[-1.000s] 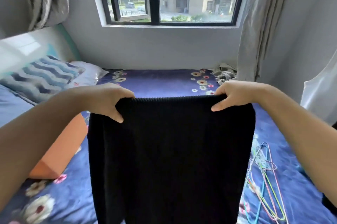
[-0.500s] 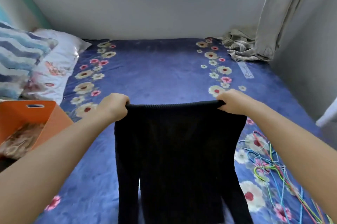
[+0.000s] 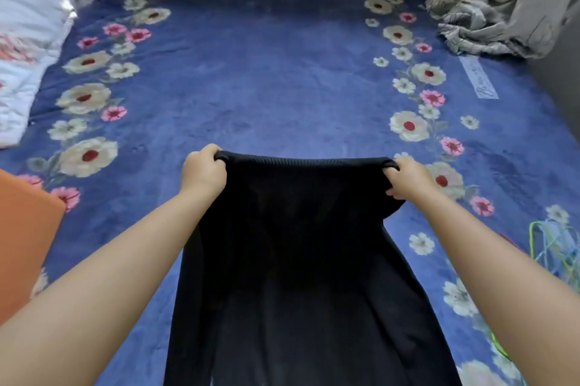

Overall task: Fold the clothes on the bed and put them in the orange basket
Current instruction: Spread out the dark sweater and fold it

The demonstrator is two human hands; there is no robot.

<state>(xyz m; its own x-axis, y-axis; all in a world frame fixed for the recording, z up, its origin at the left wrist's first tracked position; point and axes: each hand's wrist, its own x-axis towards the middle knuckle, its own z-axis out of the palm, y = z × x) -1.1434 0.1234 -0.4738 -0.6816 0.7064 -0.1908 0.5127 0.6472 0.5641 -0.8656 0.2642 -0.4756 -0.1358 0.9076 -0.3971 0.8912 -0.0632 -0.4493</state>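
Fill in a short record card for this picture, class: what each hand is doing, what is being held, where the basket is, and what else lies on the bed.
left hand: grips one top corner of the black garment
right hand: grips the other top corner
garment state: spread out between both hands, not yet folded
orange basket: left edge of view, on the bed
also on bed: white pillow, crumpled grey cloth, coloured hangers

Black ribbed garment (image 3: 298, 260): held up by its far ribbed edge, stretched flat between both corners, body hanging toward the viewer above the blue floral bed (image 3: 266, 71). Orange basket (image 3: 25, 241): at the left edge on the bed, only partly in view, contents not visible
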